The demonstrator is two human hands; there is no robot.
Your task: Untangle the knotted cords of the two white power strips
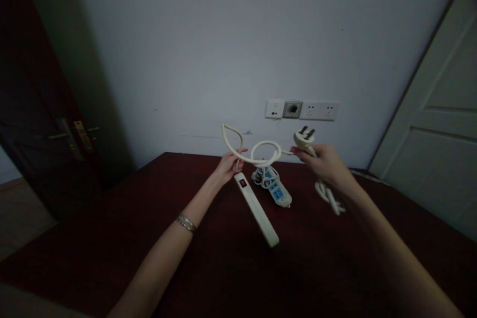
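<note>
A long white power strip (258, 210) with a red switch slants over the dark table, its cord end at my left hand (228, 165). The fingers of that hand are closed around the white cord (238, 153) just above the strip. From there the cord loops in the air across to my right hand (325, 161), which is closed on the cord near its plug (304, 140). The plug's metal prongs point up. More bundled cord hangs below my right hand. Behind the strip lies a second power strip (278, 193) with blue sockets, its own cord coiled on it.
The dark red table (167, 268) stands against a pale wall (194, 59). A row of wall sockets (318, 111) sits above its back edge. To the left is a dark door (40, 99) with a handle; a white door (439, 149) is at the right.
</note>
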